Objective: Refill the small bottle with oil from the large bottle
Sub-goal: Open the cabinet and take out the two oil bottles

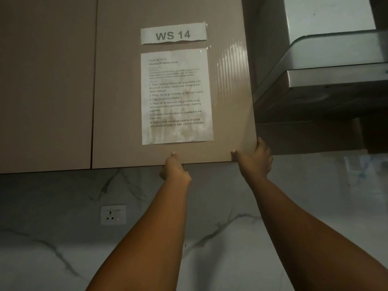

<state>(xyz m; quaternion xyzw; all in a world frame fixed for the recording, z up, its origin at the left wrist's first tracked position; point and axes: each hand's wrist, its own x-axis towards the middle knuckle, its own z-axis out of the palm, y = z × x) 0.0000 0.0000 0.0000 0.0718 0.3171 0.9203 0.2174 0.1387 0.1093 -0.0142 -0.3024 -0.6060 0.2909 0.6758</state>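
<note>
Hands gripping the bottom edge of a wall cabinet door [168, 101], seen from below. The left hand [175, 169] is holding the edge near its middle, thumb lying on the door face and fingers curling underneath. The right hand [255, 162] is clasping the lower right corner, thumb on the face and fingers wrapping the side edge. A label [173, 34] reading "WS 14" and a printed task sheet [176, 97] are hanging taped to the door, just above the hands. A steel range hood [336, 66] is standing just beside the door on the right. A marble backsplash [63, 238] with a wall socket [113, 214] is showing below. Neither bottle is appearing in view; the closed door is blocking the cabinet interior.
</note>
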